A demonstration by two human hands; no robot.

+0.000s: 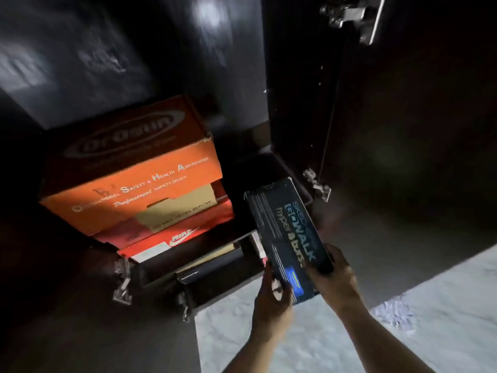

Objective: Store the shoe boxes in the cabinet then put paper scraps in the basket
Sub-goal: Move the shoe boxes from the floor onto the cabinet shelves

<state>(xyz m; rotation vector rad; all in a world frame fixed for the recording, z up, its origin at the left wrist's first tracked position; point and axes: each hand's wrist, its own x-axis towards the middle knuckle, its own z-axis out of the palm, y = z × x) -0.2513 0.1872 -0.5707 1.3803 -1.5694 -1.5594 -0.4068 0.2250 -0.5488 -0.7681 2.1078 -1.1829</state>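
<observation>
Both forearms cut off by bottom edge. Near end of dark shoe box [287, 238] covered by left hand [271, 300] and right hand [332, 281]; last letters of side print lost under right-hand fingers [317, 269]. Red box [172, 235] mostly buried under orange box [139, 181] (only front strip and logo visible). Small print on tan label of orange box too smeared to read. Back wall of cabinet [80, 63] motion-blurred, pale reflections unreadable. Contents of low black compartment [212, 262] too dark to identify. Upper hinge [349, 14] clipped by top edge. Whitish heap [395, 313] on floor at right blurred, cannot tell what.
</observation>
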